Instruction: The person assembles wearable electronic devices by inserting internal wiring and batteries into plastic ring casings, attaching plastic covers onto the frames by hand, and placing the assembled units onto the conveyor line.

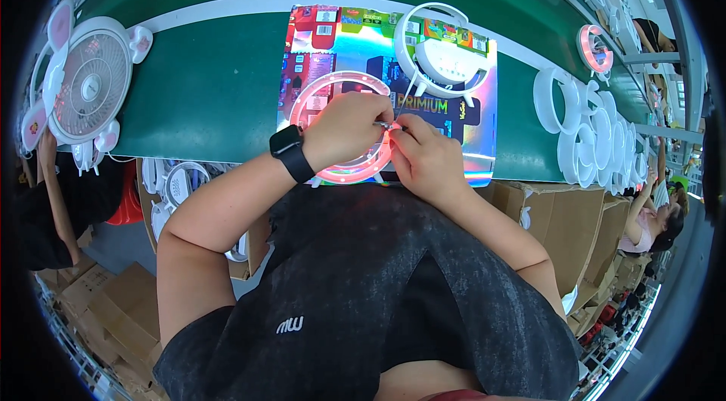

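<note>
Red-lit ring (299, 108) lies on a glossy printed sheet (485, 133) on the green table (212, 76). Left hand (348, 127) is over the ring, right hand (432, 157) by its right edge. Both hands' fingers meet there, pinched on a small piece, too tiny to identify. White round-framed unit (446, 61) sits just beyond, thin wire (408, 89) running down toward the fingers. Eared white fan (91, 87) far left.

Faded black short-sleeved top (333, 269), small white chest lettering (290, 325), square-faced black wristwatch (290, 150) on the left
</note>
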`<state>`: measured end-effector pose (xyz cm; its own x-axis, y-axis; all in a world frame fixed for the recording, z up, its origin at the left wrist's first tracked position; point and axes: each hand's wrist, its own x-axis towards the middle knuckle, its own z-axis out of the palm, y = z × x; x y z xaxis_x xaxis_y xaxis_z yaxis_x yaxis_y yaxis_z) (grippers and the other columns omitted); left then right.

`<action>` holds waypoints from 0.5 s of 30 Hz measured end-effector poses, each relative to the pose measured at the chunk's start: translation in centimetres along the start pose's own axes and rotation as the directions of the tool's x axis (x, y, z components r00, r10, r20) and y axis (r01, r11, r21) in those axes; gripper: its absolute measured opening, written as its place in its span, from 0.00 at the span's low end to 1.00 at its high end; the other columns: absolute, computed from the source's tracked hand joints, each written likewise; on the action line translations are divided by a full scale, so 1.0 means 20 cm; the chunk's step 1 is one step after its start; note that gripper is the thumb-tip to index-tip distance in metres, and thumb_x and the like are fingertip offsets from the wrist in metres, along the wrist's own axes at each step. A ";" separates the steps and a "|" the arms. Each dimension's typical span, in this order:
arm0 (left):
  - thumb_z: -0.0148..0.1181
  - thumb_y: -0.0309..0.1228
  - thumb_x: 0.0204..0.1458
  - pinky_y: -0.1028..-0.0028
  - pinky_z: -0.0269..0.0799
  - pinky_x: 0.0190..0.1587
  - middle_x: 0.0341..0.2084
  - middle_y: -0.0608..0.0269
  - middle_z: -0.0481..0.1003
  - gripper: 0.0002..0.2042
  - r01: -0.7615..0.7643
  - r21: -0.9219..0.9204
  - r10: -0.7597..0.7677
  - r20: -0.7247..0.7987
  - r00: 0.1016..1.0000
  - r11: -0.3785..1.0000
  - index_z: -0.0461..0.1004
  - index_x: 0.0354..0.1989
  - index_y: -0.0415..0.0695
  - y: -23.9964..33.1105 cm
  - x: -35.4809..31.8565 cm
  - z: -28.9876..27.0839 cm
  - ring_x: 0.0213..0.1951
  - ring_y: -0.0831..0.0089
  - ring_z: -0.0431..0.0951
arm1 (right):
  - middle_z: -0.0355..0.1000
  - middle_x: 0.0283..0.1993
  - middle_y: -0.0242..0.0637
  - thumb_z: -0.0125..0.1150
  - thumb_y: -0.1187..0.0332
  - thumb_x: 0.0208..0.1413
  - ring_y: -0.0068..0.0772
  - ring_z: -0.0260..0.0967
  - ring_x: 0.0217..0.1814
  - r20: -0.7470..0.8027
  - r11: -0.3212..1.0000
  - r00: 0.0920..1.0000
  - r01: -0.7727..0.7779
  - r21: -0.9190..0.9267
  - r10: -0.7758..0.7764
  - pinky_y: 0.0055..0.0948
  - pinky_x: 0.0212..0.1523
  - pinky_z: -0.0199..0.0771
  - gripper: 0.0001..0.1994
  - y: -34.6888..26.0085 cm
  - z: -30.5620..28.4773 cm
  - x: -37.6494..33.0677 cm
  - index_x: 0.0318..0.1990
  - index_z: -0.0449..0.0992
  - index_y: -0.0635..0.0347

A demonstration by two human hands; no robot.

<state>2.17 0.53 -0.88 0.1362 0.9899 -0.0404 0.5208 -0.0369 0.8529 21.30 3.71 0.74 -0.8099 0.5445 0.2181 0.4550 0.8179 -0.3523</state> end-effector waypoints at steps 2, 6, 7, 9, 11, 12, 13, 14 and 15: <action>0.57 0.24 0.45 0.58 0.72 0.37 0.28 0.51 0.78 0.06 0.004 0.030 -0.004 0.013 1.000 1.000 0.76 0.32 0.39 0.02 0.00 -0.01 0.34 0.53 0.78 | 0.70 0.42 0.37 0.63 0.68 0.49 0.37 0.74 0.38 0.022 0.998 1.000 0.017 -0.062 -0.016 0.34 0.29 0.76 0.10 -0.02 -0.01 0.00 0.38 0.76 0.61; 0.57 0.24 0.45 0.57 0.70 0.35 0.27 0.51 0.77 0.04 -0.023 0.089 0.017 0.065 0.998 0.996 0.74 0.31 0.40 0.01 0.05 0.00 0.34 0.51 0.77 | 0.71 0.43 0.37 0.63 0.65 0.50 0.37 0.74 0.40 0.065 0.966 0.997 0.062 -0.252 -0.047 0.34 0.32 0.76 0.11 -0.03 -0.01 -0.01 0.38 0.77 0.61; 0.57 0.24 0.45 0.57 0.70 0.35 0.27 0.51 0.77 0.04 -0.038 0.085 0.032 0.071 0.997 0.996 0.74 0.31 0.40 0.01 0.04 0.00 0.34 0.51 0.77 | 0.71 0.43 0.37 0.63 0.65 0.50 0.37 0.74 0.40 0.062 0.963 0.997 0.052 -0.264 -0.037 0.34 0.32 0.76 0.11 -0.02 -0.02 -0.01 0.38 0.77 0.61; 0.58 0.23 0.44 0.61 0.71 0.34 0.27 0.52 0.75 0.06 -0.062 0.083 0.058 0.053 0.997 0.995 0.72 0.32 0.40 0.00 0.03 -0.01 0.33 0.55 0.77 | 0.73 0.45 0.37 0.64 0.65 0.51 0.39 0.75 0.41 -0.006 0.996 0.997 0.079 0.040 -0.079 0.35 0.35 0.77 0.11 0.06 -0.05 -0.01 0.40 0.77 0.58; 0.56 0.22 0.45 0.61 0.71 0.35 0.27 0.53 0.75 0.07 0.009 0.094 -0.017 0.082 0.996 0.995 0.72 0.34 0.41 0.02 0.01 -0.03 0.33 0.55 0.77 | 0.75 0.48 0.38 0.64 0.66 0.51 0.41 0.76 0.43 -0.280 0.998 0.959 0.031 -0.059 -0.046 0.37 0.38 0.78 0.10 0.22 -0.11 -0.04 0.41 0.78 0.55; 0.56 0.22 0.45 0.60 0.71 0.35 0.27 0.53 0.75 0.07 0.046 0.076 -0.053 0.087 0.995 0.996 0.72 0.34 0.42 0.03 0.01 -0.03 0.33 0.55 0.77 | 0.75 0.48 0.39 0.64 0.67 0.51 0.43 0.76 0.44 -0.344 0.983 0.937 -0.120 -0.136 0.067 0.38 0.40 0.78 0.11 0.33 -0.21 -0.07 0.42 0.78 0.54; 0.56 0.22 0.45 0.60 0.71 0.35 0.27 0.53 0.75 0.07 0.040 0.074 -0.046 0.085 0.995 0.996 0.72 0.34 0.42 0.04 0.01 -0.02 0.33 0.55 0.77 | 0.75 0.49 0.40 0.64 0.67 0.50 0.44 0.76 0.45 -0.448 0.938 0.884 -0.261 -0.230 0.136 0.40 0.42 0.78 0.13 0.45 -0.28 -0.09 0.45 0.77 0.54; 0.55 0.22 0.46 0.60 0.71 0.35 0.27 0.53 0.76 0.07 0.013 0.100 -0.019 0.061 0.998 0.995 0.73 0.35 0.42 0.03 0.02 -0.02 0.33 0.55 0.77 | 0.75 0.50 0.41 0.64 0.66 0.51 0.46 0.74 0.50 -0.424 0.823 0.860 -0.446 -0.353 0.284 0.42 0.45 0.77 0.15 0.55 -0.38 -0.11 0.47 0.76 0.56; 0.55 0.23 0.47 0.60 0.71 0.34 0.28 0.54 0.76 0.07 -0.015 0.128 0.010 0.041 0.999 0.992 0.73 0.36 0.43 0.03 0.02 -0.01 0.34 0.55 0.78 | 0.74 0.51 0.43 0.63 0.65 0.51 0.49 0.70 0.55 -0.451 0.677 0.825 -0.549 -0.491 0.341 0.42 0.51 0.74 0.17 0.72 -0.42 -0.18 0.48 0.75 0.60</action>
<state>2.37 1.03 -0.21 0.1759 0.9830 -0.0534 0.6226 -0.0691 0.7795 33.89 15.09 2.53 -0.3456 0.8119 0.4706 0.9339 0.3463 0.0884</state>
